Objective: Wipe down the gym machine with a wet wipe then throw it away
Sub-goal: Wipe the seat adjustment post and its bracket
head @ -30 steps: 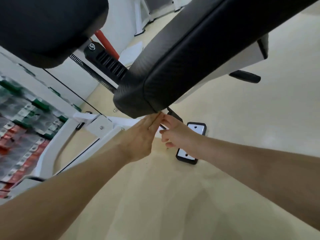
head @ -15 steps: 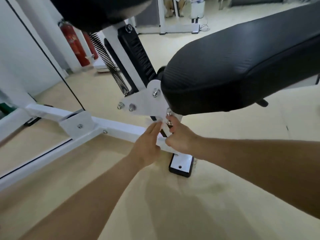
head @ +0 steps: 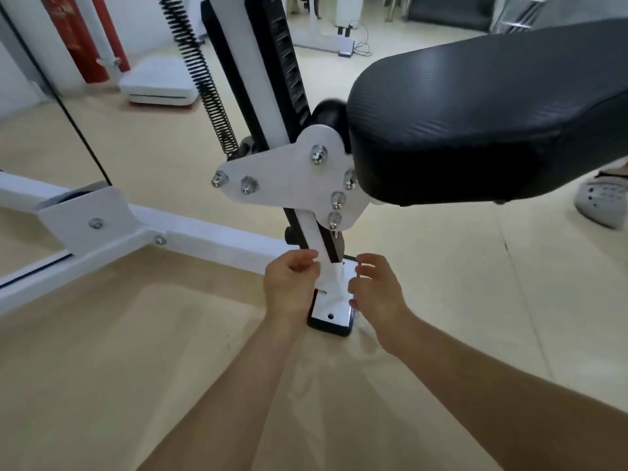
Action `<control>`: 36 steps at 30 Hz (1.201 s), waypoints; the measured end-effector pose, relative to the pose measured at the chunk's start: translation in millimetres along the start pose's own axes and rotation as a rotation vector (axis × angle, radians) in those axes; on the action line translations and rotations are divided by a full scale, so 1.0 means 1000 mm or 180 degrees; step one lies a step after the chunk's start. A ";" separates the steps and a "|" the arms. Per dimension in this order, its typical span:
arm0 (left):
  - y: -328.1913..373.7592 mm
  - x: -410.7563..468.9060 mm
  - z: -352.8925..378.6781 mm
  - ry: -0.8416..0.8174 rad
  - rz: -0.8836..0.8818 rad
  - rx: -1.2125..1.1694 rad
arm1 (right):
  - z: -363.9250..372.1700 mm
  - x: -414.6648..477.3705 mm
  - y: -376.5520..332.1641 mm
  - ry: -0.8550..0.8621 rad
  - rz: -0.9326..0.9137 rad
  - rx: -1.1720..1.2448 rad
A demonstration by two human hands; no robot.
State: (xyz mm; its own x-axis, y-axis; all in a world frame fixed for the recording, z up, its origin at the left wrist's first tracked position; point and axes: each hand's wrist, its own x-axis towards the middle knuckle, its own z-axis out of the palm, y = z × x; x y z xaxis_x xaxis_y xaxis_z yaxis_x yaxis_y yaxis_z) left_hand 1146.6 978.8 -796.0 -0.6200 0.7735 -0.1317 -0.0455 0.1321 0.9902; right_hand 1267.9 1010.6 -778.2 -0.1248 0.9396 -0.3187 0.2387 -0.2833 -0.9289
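Risk: the wet wipe (head: pixel 334 278) is a small white fold against the white post (head: pixel 307 232) of the gym machine (head: pixel 475 124); a loose hold could drop it to the floor (head: pixel 441 300), and a hasty upward stroke could scrape knuckles on the bolted bracket (head: pixel 289 178). The wipe appears to lie between the hands, just above the base plate (head: pixel 331 316); left hand (head: pixel 290 283) and right hand (head: pixel 379 294) are both half-curled at its edges; whether either grips it cannot be told.

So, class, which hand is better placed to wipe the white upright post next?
Probably the left hand: its curled fingers meet the white upright post above the base plate, while the right hand sits just beside it. Who holds the wipe is unclear.
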 end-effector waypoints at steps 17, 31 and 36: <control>-0.150 -0.038 0.074 -0.2696 0.1600 0.4399 | -0.068 0.013 0.113 -0.0812 0.0783 -0.2769; -0.067 -0.064 0.009 -0.0932 0.0248 0.0848 | -0.032 0.029 0.092 -0.0600 -0.0188 -0.2177; -0.020 -0.054 -0.028 -0.0091 -0.0037 0.0305 | -0.007 -0.012 0.028 -0.1130 0.0152 -0.0349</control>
State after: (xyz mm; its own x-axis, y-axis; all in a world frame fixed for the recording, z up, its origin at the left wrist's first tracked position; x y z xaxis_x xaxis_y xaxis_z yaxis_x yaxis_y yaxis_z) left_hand 1159.1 916.6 -807.6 -0.5972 0.7888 -0.1457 0.0234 0.1987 0.9798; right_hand 1283.3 992.4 -799.0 -0.4327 0.7953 -0.4246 0.3517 -0.2847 -0.8918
